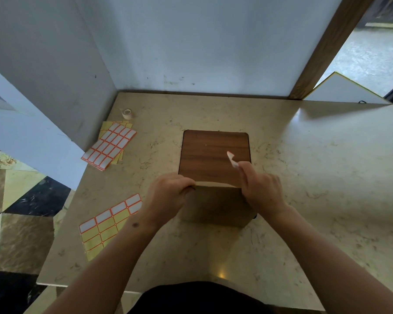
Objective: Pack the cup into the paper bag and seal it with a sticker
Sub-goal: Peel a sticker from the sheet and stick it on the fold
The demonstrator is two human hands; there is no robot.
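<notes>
Now left hand (168,196) pinches the paper bag (216,205) fold shut, right hand (259,189) fingertips pinch 1 sticker (231,158); press it across the fold edge just beside the left grip.

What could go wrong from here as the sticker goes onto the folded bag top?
1. The sticker hangs curled from the right hand fingertips; it may fold onto itself or go on crooked.
2. Only the left hand pins the paper bag fold at one corner, so the flap could spring open before sealing.
3. Pressing down may crush or tip the bag; the cup is hidden.
</notes>
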